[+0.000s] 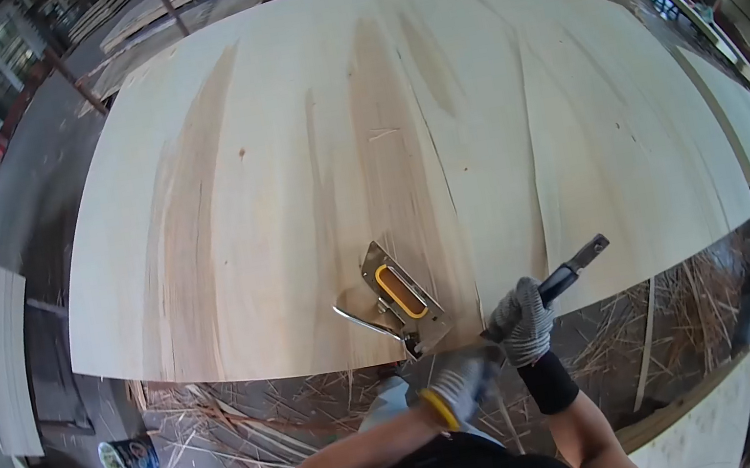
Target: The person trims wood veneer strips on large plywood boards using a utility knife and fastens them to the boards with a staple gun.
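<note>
The dark tool (557,283) is in the right hand (521,322), whose gloved fingers are closed firmly around it. Its long axis is slanting: one end points forward and to the right, above the near part of the large wood sheet (478,137), and the other end goes back to the left, toward the left hand (468,384). The left hand is therefore the nearer one to this back end, just behind it and lower in the view. It is blurred, so I cannot tell if its fingers grasp something, only touch the tool, or are released

The yellow-handled tool (410,290) lies on the wood sheet, close to its near edge, and neither hand seems to be on it. From the left hand it is forward and a little to the left; from the right hand it is to the left. Its long axis runs from far left to near right, so the near end is turned toward the hands, and its thin lever (367,323) sticks out on the left side. Of the two, the left hand looks slightly nearer to it
</note>
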`<state>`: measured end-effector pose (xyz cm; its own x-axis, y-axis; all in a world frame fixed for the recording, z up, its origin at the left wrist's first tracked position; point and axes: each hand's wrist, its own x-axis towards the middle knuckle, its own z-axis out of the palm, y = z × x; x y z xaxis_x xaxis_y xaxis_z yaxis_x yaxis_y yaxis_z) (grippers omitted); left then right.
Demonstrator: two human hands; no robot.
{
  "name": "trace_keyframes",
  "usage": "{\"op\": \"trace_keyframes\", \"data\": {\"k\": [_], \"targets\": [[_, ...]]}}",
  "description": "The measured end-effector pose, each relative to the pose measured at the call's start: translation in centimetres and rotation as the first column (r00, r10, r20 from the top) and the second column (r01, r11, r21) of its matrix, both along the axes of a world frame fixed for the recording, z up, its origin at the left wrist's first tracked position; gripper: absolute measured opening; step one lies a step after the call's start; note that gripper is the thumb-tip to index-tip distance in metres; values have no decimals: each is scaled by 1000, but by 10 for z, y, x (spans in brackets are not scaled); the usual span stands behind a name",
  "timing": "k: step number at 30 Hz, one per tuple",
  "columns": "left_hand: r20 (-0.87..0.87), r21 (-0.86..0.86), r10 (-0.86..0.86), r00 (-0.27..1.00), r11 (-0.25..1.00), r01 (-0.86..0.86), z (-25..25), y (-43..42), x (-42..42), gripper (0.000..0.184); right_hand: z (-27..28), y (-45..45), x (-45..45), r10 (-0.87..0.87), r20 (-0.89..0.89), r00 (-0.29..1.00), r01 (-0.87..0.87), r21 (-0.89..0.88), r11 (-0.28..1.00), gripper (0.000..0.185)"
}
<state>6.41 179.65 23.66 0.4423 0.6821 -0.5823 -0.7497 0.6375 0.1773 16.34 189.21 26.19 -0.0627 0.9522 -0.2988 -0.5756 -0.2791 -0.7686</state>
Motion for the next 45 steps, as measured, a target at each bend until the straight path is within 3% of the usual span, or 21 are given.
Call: {"op": "trace_keyframes", "data": {"k": [2, 4, 6, 7, 9, 11, 12, 15, 18, 21, 22, 25, 29, 33, 36, 37, 39, 40, 41, 43, 45], "targets": [[181, 491, 53, 982, 860, -137, 47, 3, -42, 19, -20, 8, 12, 116, -17, 993, -114, 95, 989, 35], [344, 754, 138, 929, 549, -361, 103, 0, -86, 23, -8, 8, 6, 66, -3, 998, -65, 17, 998, 37], [-239, 897, 262, 935, 427, 110, 84, -5, -104, 24, 7, 14, 4, 97, 6, 995, -97, -32, 995, 32], [-572, 776, 219, 791, 456, 435, 38, -7, -106, 22, 12, 22, 2, 160, 130, 979, -152, -67, 986, 31], [-884, 447, 352, 308, 442, 777, 22, 2, -112, 23, 21, 39, -5, 274, 364, 890, -228, -164, 960, 29], [-740, 212, 653, -164, 458, 863, 51, 28, -121, 28, 28, 53, -18, 345, 524, 779, -391, -24, 920, 24], [-616, 288, 771, -161, 411, 865, 50, 47, -123, 32, 19, 65, -21, 382, 546, 746, -418, -62, 906, 24], [-467, -25, 814, -345, 378, 926, 20, 87, -127, 31, 11, 104, -35, 368, 497, 786, -340, -150, 928, 24], [-697, -66, 645, -313, 377, 924, 25, 97, -137, 19, -9, 165, -37, 28, 188, 982, -10, -95, 995, 27], [-741, 103, 599, -304, 549, 829, 19, 78, -156, 11, -24, 216, -50, -569, -10, 822, 568, -45, 822, 33], [-755, 101, 554, -352, 628, 772, 23, 68, -162, 12, -17, 216, -58, -571, 161, 805, 583, -34, 812, 36], [-739, 122, 484, -469, 780, 613, 9, 43, -172, 17, -11, 186, -54, -473, 242, 847, 480, 36, 877, 37], [-780, 248, 447, -437, 863, 439, 0, 45, -176, 21, -19, 165, -19, 19, 342, 939, 45, -179, 983, 40], [-791, 211, 407, -456, 882, 422, 10, 52, -171, 19, -3, 210, -46, -562, 85, 823, 568, -96, 817, 41], [-713, 281, 519, -472, 828, 486, 3, 54, -173, 16, -33, 197, -58, 94, 289, 953, -89, -33, 996, 28], [-743, 262, 465, -482, 864, 430, 2, 54, -170, 16, -47, 190, -62, 359, 337, 870, -364, -51, 930, 30], [-764, 239, 400, -506, 904, 354, -1, 49, -166, 16, -35, 150, -43, 205, 813, 545, -504, 122, 855, 38], [-755, 249, 392, -525, 913, 323, -5, 49, -164, 17, 1, 134, -12, -60, 986, 153, -669, 148, 729, 43], [-752, 269, 384, -537, 921, 282, -9, 49, -162, 19, 36, 122, 13, -52, 998, -29, -693, 17, 721, 50], [-734, 280, 360, -576, 933, 226, -15, 49, -159, 21, 45, 111, 69, -124, 969, -216, -654, -49, 755, 60], [-678, 287, 335, -654, 940, 184, -27, 49, -160, 21, 27, 108, 138, -57, 978, -200, -532, -59, 845, 62]]}}
